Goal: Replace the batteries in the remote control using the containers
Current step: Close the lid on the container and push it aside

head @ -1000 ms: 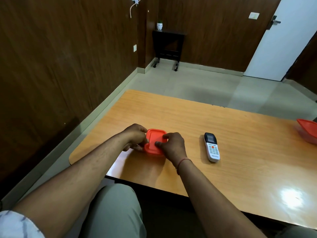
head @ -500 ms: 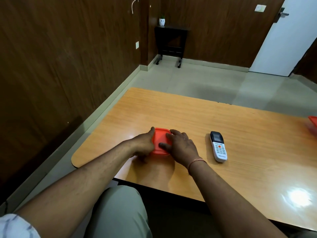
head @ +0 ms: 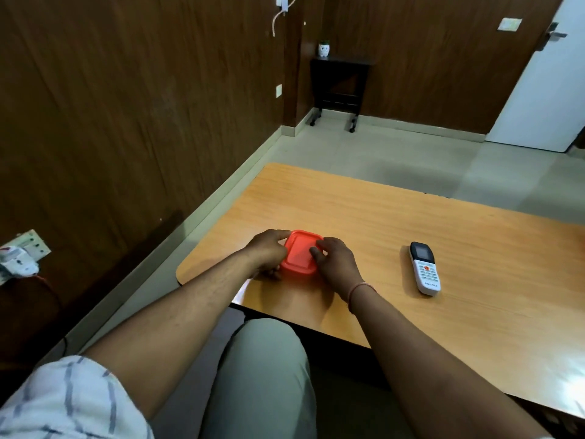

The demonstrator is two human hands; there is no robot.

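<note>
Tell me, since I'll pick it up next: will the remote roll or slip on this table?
The remote lies flat and looks slab-shaped, so it probably won't roll. The wooden table is glossy, so a push would likely make it slide. It looks like light, stiff plastic.

Wooden counter (head: 395, 223) fills the foreground; past its far edge, a small black side table (head: 340, 80) carries a white pot (head: 323, 49). White door (head: 544, 90) far right, wall socket (head: 23, 248) left.
</note>
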